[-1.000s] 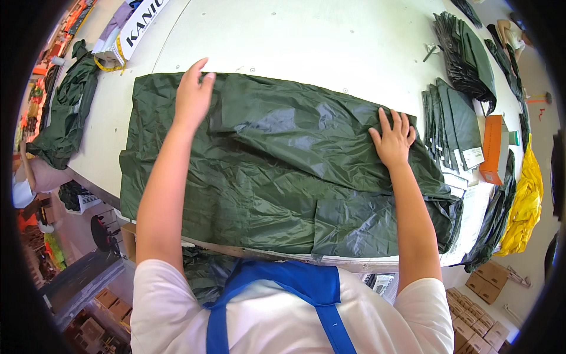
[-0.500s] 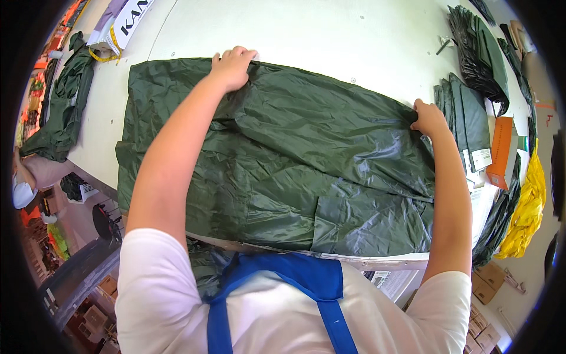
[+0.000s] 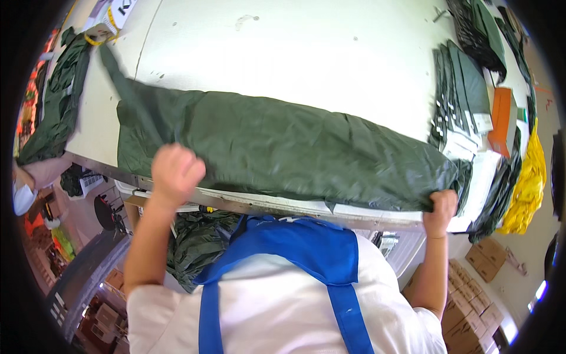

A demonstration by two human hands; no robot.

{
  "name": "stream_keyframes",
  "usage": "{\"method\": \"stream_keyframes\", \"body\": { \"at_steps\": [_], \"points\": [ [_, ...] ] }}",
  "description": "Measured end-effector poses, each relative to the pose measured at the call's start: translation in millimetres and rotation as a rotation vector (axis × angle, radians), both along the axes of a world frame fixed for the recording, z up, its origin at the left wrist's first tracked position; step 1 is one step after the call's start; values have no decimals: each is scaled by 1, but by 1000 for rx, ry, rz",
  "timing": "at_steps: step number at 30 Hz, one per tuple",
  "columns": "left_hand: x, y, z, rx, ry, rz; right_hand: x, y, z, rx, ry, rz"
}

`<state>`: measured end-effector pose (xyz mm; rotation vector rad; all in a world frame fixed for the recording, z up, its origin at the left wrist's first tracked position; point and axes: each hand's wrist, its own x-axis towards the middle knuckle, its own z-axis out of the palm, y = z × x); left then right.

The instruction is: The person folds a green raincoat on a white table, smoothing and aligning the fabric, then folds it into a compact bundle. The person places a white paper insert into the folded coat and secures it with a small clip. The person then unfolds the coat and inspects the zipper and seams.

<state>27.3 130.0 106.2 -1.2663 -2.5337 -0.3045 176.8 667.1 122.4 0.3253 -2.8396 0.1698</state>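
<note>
A dark green, shiny garment point(image 3: 295, 150), like rainwear, lies along the near edge of the white table point(image 3: 283, 53), folded over into a long band. My left hand point(image 3: 177, 171) is closed on the garment near its left end, at the table's front edge. From beside that hand a narrow, motion-smeared flap point(image 3: 132, 97) of the green fabric sticks up toward the far left. At the near right corner my right hand point(image 3: 442, 212) grips the fabric, with its fingers curled round the edge. What lies inside the fold is hidden.
Stacked green folded pieces point(image 3: 463, 88) and an orange box point(image 3: 500, 121) stand at the right, beside a yellow bundle point(image 3: 525, 189). More green fabric point(image 3: 56, 112) lies at the far left, near a yellow tape measure point(image 3: 97, 40). Dark fabric point(image 3: 203, 242) is heaped below the table edge.
Both hands have come from the garment's far edge toward me, bringing that edge over the near part. The spread fabric is now a narrower band, with a flap lifted at the left.
</note>
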Motion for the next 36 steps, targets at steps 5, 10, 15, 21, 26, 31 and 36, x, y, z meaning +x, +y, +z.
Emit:
{"method": "stream_keyframes", "body": {
  "at_steps": [5,10,15,21,26,31,36],
  "points": [
    [85,-5,-45,-51,-840,283,43,-14,-45,38,-382,-64],
    [76,59,-67,-54,-415,306,22,21,-33,-243,-450,52],
    [82,57,-100,-98,-428,334,-4,137,-22,162,-249,-421],
    [80,53,-106,-197,-440,317,-26,222,-47,60,-555,-279],
    [79,69,-109,-275,-404,337,-32,237,-63,-197,-384,-552],
    [76,73,-105,-280,-445,347,-25,235,-72,233,-339,-297],
    [76,68,-100,-255,-444,365,-37,143,-14,-9,-629,-344]
  ]
}}
